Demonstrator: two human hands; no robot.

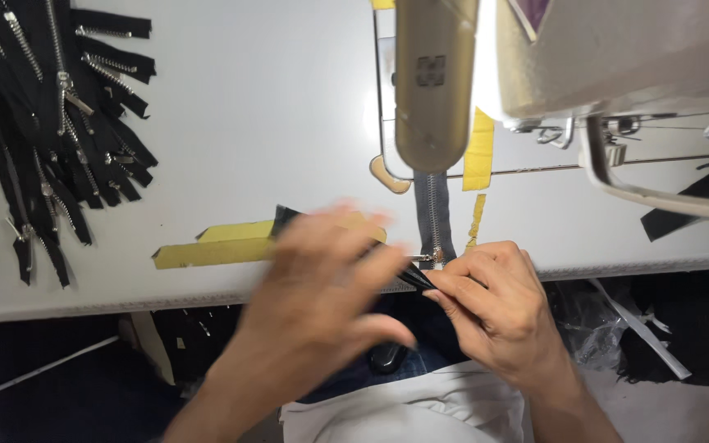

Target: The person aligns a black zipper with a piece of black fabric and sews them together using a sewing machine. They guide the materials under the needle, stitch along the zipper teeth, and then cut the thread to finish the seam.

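Below the sewing machine head (435,82), at the front edge of the white table (272,115): one grey zipper (436,215), metal teeth, running straight out from under the machine head toward the person, its silver pull at the near end.

Right hand (498,308): directly below the machine head, just past the table edge. Thumb and fingertips closed in a pinch on the near end of the zipper and on a dark pointed piece of fabric (410,276) lying against it.

Left hand (322,287): below and to the left of the machine head, blurred by motion. Fingers spread and loosely extended, lying over the dark fabric; whether it grips anything cannot be told.

Yellow tape strip (215,244): stuck flat on the table, below-left of the machine head, partly under the left hand.

Further yellow tape pieces (478,156): immediately right of the machine head, beside the zipper.

Pile of black zippers (59,123): silver teeth and pulls, loosely heaped far to the left of the machine head, well apart from both hands.

Black fabric scrap (703,201): on the table well to the right of the machine head, partly behind the machine's pale curved guard.

White garment (420,410): on the person's lap, below the machine head and under both wrists.
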